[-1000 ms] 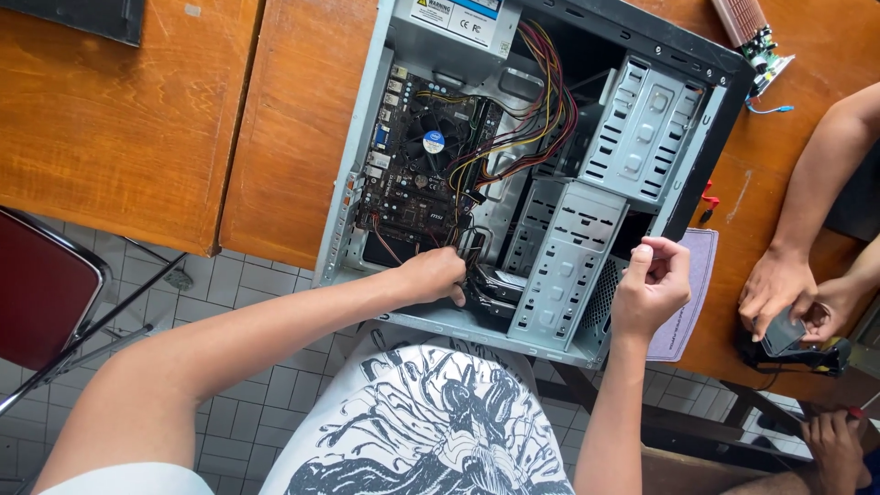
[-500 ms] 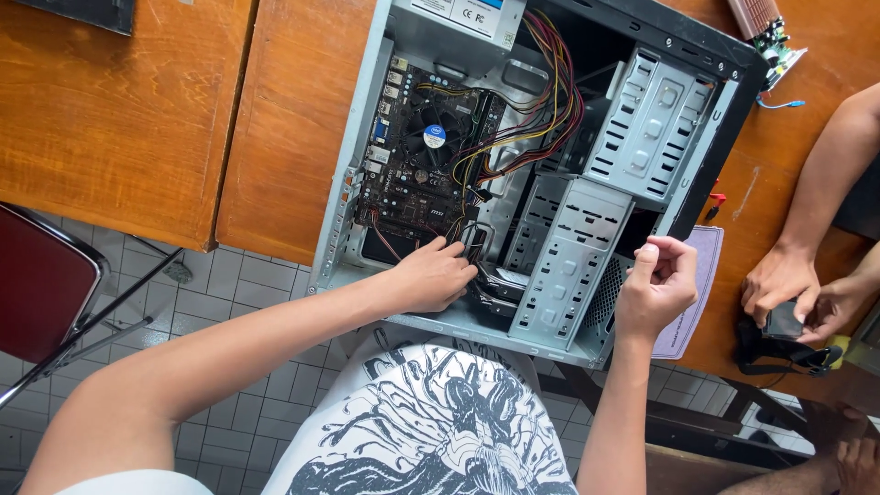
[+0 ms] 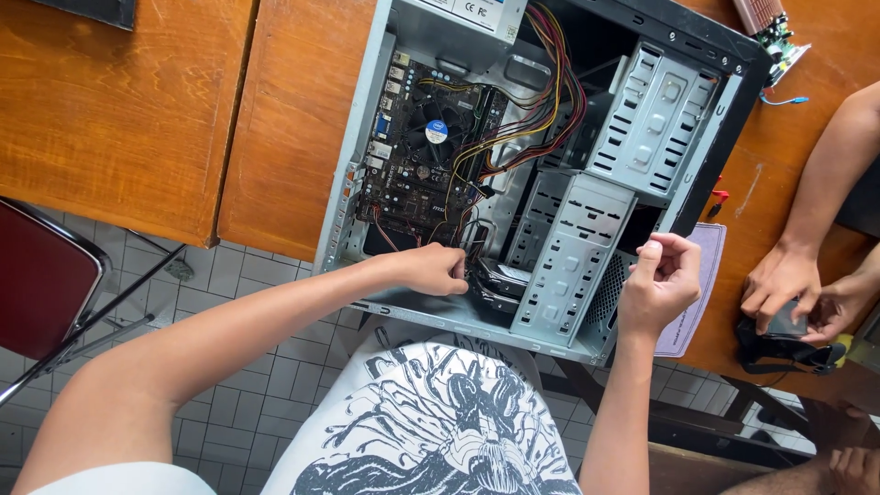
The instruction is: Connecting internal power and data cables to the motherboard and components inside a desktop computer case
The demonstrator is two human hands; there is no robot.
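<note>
Hidden/cut off: the left hand's (image 3: 438, 271) fingertips are buried among cables low in the open computer case (image 3: 541, 165), so whatever they pinch can't be made out. The case's top edge runs out of frame beyond both hands. A dark device at the far upper left of the left hand is cropped. The co-worker, right of the right hand (image 3: 662, 284), shows only forearms and hands.

Surroundings, big to small:
- Wooden worktop (image 3: 110, 101) carries the case, which lies on its side with the open face up. It spans from the left hand's far side to past the right hand.
- Red chair (image 3: 41, 275) well left of the left arm, on the tiled floor (image 3: 238, 385).
- Silver drive cage (image 3: 577, 257) sits between the two hands and blocks the view of the case's lower right corner.
- Motherboard (image 3: 417, 156) with fan just beyond the left hand. A bundle of coloured wires (image 3: 541, 101) arcs over it toward the cage.
- Pale mat (image 3: 701, 275) just right of the right hand, partly under the case.
- Loose circuit board (image 3: 779, 32) far beyond the right hand, at the worktop's edge.
- Co-worker's hands (image 3: 797, 293) on a small black object (image 3: 779, 335), well right of the right hand.

Hands: left is curled narrow, reaching into the case at the cable cluster by the cage's base. Right is half-closed, fingertips at the cage's outer edge by the case front; nothing visibly held.
</note>
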